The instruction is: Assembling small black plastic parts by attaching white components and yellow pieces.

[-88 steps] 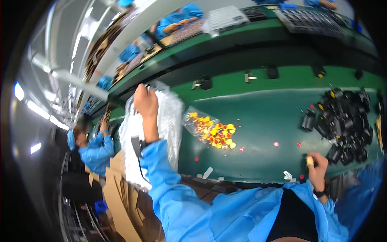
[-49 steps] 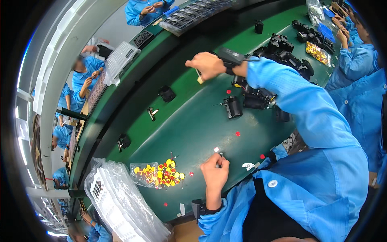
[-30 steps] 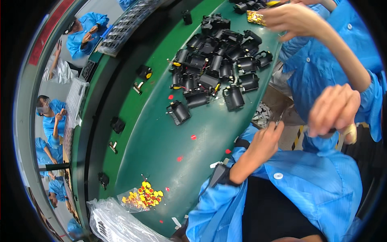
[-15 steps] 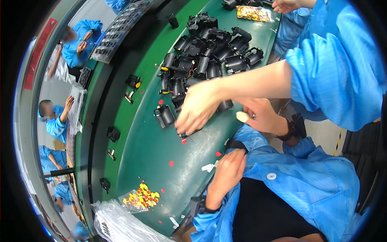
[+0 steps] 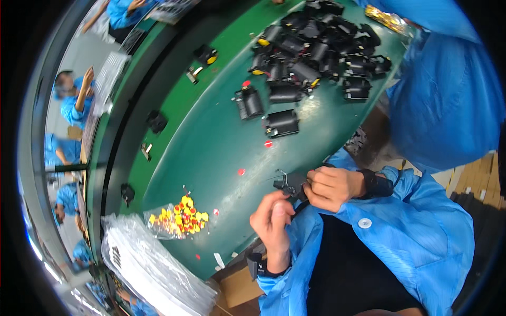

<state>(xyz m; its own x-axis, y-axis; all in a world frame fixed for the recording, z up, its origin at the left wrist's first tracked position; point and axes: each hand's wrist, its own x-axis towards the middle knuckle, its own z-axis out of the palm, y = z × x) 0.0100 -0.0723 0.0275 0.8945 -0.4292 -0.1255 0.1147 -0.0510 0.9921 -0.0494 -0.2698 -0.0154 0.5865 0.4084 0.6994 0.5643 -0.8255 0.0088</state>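
A small black plastic housing (image 5: 290, 184) with thin wires at its far end is held in front of me, above the near table edge. My right hand (image 5: 333, 188) is closed around its right side, fingertips pressed together on it. My left hand (image 5: 271, 218) reaches up from below, thumb and bent forefinger closed at the housing's near left edge; exactly what they pinch is partly hidden. Just beyond, another black housing (image 5: 281, 122) lies on the green table, with a second housing (image 5: 249, 102) to its left. Red discs (image 5: 241, 171) lie loose nearby.
A heap of black housings (image 5: 316, 50) covers the far table. Yellow and red discs (image 5: 184, 216) spill from a clear bag at left, beside a plastic-wrapped stack (image 5: 150, 268). Housings also sit along the green strip (image 5: 174, 113). A co-worker's blue sleeve (image 5: 448, 100) is close at right.
The co-worker's arm has drawn back from the table. My hands have come together at the black housing; my right hand held a small pale piece before. The view has shifted.
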